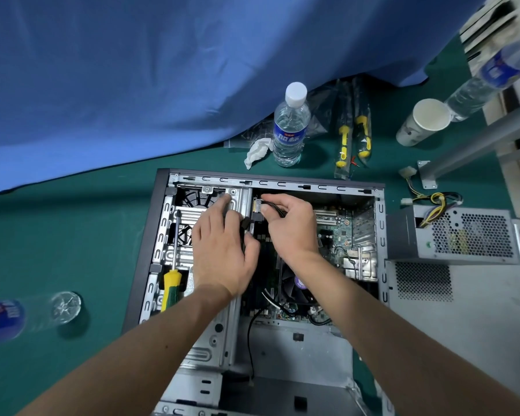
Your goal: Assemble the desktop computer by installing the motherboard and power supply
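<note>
An open grey computer case (270, 185) lies flat on the green mat. The green motherboard (333, 226) sits inside it, with a CPU fan (294, 288) near its front. The grey power supply (463, 232) stands outside the case at the right, its yellow and black wires (436, 202) loose on top. My right hand (285, 229) pinches a black cable connector (260, 204) at the board's far edge. My left hand (222, 250) rests on the drive bay, fingers extended toward a screw (232, 192), thumb beside a black cable (244, 225).
A yellow-green screwdriver (171, 283) lies in the drive bay. A water bottle (290, 127), crumpled tissue (257, 151), bagged screwdrivers (353, 136) and a paper cup (424, 121) stand behind the case. Another bottle (15, 316) lies at left. Blue cloth (132, 70) hangs behind.
</note>
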`<action>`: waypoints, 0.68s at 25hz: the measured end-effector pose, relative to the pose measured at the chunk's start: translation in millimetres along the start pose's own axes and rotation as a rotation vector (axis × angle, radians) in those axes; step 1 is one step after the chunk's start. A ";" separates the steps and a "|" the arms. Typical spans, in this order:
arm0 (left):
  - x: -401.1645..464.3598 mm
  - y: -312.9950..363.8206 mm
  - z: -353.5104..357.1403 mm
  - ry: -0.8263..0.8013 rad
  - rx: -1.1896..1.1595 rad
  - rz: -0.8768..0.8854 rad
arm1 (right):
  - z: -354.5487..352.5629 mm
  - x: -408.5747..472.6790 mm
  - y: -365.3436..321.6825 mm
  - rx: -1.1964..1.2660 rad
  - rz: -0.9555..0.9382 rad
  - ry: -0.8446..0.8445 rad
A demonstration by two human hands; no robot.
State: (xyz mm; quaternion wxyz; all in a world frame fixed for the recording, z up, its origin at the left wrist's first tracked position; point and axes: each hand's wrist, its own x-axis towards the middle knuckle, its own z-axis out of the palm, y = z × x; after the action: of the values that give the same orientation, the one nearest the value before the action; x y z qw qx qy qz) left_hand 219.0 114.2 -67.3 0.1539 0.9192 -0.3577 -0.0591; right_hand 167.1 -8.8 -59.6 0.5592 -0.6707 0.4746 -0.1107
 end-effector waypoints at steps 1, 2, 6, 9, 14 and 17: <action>0.3 -0.2 0.1 0.001 0.000 -0.001 | 1.3 -1.3 0.2 0.002 0.003 0.006; 0.5 -0.5 0.4 0.003 0.001 -0.001 | 2.8 -2.8 0.5 0.001 0.005 0.016; -0.1 -0.4 1.1 0.012 0.006 0.008 | 4.2 1.0 -2.3 -0.060 -0.003 0.010; 0.5 -0.5 1.8 0.010 0.002 0.002 | 1.4 7.5 -5.1 -0.051 0.008 -0.028; 0.2 -0.3 0.9 0.002 0.006 0.008 | -6.3 7.3 -2.9 0.014 0.020 -0.098; -0.3 0.0 0.4 0.003 0.005 0.004 | -16.9 9.7 0.8 0.127 0.091 -0.205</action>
State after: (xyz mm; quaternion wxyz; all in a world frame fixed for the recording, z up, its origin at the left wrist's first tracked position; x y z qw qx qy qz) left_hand 218.7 114.3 -67.7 0.1525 0.9189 -0.3595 -0.0567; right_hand 160.3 -26.9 -58.0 0.6505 -0.6196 0.4369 -0.0457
